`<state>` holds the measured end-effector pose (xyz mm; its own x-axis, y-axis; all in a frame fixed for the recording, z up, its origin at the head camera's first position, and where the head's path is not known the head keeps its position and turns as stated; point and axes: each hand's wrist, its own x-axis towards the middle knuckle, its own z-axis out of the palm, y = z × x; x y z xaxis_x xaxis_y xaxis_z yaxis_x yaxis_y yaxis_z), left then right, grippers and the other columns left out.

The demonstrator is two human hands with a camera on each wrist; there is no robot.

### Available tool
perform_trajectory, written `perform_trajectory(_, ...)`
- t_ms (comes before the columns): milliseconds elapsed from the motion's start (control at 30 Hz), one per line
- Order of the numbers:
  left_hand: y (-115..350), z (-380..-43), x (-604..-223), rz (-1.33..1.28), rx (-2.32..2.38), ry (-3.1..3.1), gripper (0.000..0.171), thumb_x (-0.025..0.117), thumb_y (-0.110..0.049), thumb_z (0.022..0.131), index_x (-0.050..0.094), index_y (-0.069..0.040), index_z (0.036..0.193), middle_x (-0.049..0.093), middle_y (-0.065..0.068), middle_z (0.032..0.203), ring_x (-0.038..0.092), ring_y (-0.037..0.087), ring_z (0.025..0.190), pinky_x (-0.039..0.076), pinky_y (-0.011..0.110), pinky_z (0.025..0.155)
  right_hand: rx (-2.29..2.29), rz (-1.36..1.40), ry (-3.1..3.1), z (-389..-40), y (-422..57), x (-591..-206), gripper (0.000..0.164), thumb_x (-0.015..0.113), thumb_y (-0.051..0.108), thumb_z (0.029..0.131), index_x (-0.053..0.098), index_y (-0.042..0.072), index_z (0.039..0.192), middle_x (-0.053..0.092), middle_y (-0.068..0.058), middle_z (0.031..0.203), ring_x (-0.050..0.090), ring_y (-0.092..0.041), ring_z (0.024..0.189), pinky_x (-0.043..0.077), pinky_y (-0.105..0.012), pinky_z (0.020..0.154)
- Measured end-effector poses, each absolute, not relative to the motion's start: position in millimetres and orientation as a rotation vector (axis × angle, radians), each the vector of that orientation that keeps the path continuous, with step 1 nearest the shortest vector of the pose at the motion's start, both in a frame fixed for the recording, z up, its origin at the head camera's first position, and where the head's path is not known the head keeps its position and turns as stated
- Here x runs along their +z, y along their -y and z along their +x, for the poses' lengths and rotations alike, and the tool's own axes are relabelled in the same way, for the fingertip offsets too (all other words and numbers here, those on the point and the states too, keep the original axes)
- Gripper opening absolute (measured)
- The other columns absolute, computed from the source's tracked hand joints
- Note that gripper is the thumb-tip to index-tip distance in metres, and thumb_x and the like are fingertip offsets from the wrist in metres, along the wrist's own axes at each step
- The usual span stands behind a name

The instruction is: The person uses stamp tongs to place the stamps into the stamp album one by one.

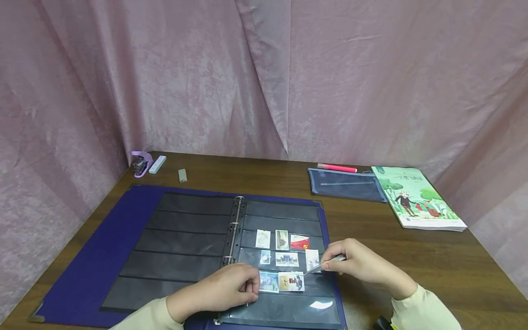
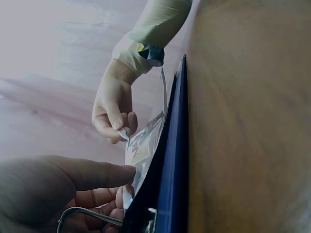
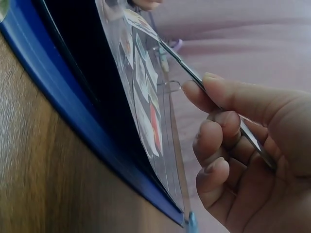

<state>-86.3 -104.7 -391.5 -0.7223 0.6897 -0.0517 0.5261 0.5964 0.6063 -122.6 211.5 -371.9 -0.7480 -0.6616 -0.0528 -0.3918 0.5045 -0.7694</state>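
My right hand (image 1: 354, 261) pinches metal tweezers (image 3: 189, 73) between thumb and fingers. Their tips meet the right edge of a stamp with a red and yellow picture (image 1: 291, 281), low on the album's right-hand page. Just left of it lies a bluish stamp (image 1: 269, 282), and the curled fingers of my left hand (image 1: 227, 286) are right at its left edge. Whether the left fingers pinch the page's clear pocket or only rest on it, I cannot tell. Other stamps, such as a red and white one (image 1: 299, 241), sit in rows above. The stamp album (image 1: 103, 256) lies spread flat.
Metal binder rings (image 1: 234, 224) rise between the black pages. Behind the album are a purple stapler (image 1: 142, 163), a white box (image 1: 157, 164) and a small pale block (image 1: 182, 175). A blue mesh pouch (image 1: 346, 184), a red marker (image 1: 337, 168) and a green-covered book (image 1: 418, 199) lie at the back right.
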Motion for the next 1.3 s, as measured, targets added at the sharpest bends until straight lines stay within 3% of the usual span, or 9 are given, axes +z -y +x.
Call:
perform_trajectory(700,105,-87,-393,1.0,0.83,-2.523,0.016,0.067,-0.022,0.078,0.052,-0.027,0.072,0.046,-0.018,0.067,0.04,-0.005,0.061,0.037,0.013,0.059,-1.032,-0.941,-2.337,-121,-195,-376,0.014,0.062,0.029,0.083,0.068,0.016,0.08,0.062,0.005,0.074,0.048,0.004,0.061,0.045,-0.018,0.052)
perform_trajectory(1300,106,-87,-393,1.026,0.843,-2.523,0.017,0.067,-0.022,0.079,0.052,-0.027,0.073,0.046,-0.018,0.068,0.042,-0.004,0.063,0.037,0.013,0.06,-0.991,-1.013,-2.313,-118,-195,-376,0.008,0.064,0.023,0.081,0.067,0.017,0.076,0.057,0.013,0.069,0.045,0.009,0.059,0.042,-0.015,0.049)
